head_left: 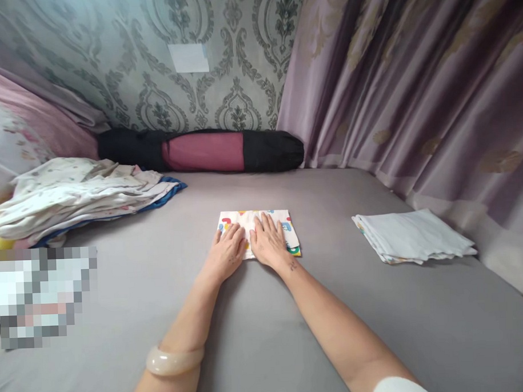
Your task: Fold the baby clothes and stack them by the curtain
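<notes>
A folded white cloth [254, 217] with colourful printed shapes lies flat on the grey bed sheet in front of me. My left hand [227, 251] rests palm down on its left part, fingers stretched out. On the middle and right of the cloth lies my right hand [268, 240], also flat with fingers spread. The lower right corner of the cloth shows a green and yellow underlayer. Both palms hide much of its print and near edge.
Folded white cloths [413, 236] lie stacked at the right. A heap of white patterned fabric [81, 191] is at the left, near a blurred-out pale item [50, 297]. Along the wall lies a black and maroon long bag [204, 151]. Purple curtains [360, 72] hang at the right.
</notes>
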Tool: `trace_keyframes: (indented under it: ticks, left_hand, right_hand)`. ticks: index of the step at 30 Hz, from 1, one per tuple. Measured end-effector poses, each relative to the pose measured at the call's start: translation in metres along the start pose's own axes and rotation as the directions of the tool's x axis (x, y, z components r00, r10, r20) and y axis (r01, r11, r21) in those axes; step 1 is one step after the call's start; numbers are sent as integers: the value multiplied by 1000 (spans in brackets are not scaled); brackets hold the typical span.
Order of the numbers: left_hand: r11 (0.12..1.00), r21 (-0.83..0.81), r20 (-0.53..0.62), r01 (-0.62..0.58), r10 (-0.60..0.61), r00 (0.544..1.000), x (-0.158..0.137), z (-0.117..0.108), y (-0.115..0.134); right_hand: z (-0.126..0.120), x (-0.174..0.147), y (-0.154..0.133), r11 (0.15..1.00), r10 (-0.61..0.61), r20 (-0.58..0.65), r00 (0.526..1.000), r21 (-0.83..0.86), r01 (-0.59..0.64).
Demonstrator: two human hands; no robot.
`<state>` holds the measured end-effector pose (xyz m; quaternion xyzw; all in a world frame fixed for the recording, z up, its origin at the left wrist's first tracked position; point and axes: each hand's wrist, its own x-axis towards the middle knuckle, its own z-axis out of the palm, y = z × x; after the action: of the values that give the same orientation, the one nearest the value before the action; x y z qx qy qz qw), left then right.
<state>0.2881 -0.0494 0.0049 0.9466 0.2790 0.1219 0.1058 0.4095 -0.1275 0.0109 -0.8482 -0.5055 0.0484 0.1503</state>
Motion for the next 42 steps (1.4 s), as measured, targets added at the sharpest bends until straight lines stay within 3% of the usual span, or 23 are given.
trace_keyframes:
  ticks: [5, 8, 11, 14, 16, 21, 27, 33, 39, 42]
  left_hand:
    - [999, -44, -55, -27, 24, 998, 1, -3, -5]
    - [995, -64, -112, 82, -89, 990, 2, -6, -9]
    - [933, -72, -180, 352, -359, 916, 3, -10, -17]
    - [834, -111, -167, 540, -551, 817, 7, -13, -28]
    - [797, -128, -115, 590, -603, 790, 12, -14, -36]
    - [784, -115, 19, 610, -612, 790, 29, -15, -45]
    - [745, -129, 41, 654, -655, 754, 40, -15, -44]
    - [738, -181, 83, 650, -647, 758, 41, -28, -37]
    - [639, -402, 146, 656, -663, 735, 37, -53, -34]
    - [556, -459, 232, 693, -678, 698, 37, -59, -35]
  right_hand:
    - [-11, 8, 5, 998, -11, 89, 996, 63, 6]
    - [-30, 19, 20, 983, -29, 131, 991, 184, 4]
    - [-50, 28, 50, 940, 190, 27, 981, 284, -190]
    - [-61, 28, 85, 901, 358, 83, 930, 229, -367]
    - [-62, 25, 103, 879, 422, 126, 898, 186, -439]
    - [-55, 19, 111, 877, 427, 133, 895, 181, -445]
    - [-47, 23, 100, 880, 383, 140, 913, 245, -407]
    - [-46, 23, 97, 843, 392, 122, 912, 349, -409]
    - [-60, 13, 91, 746, 422, 173, 890, 491, -449]
    - [-65, 8, 87, 703, 438, 204, 876, 530, -475]
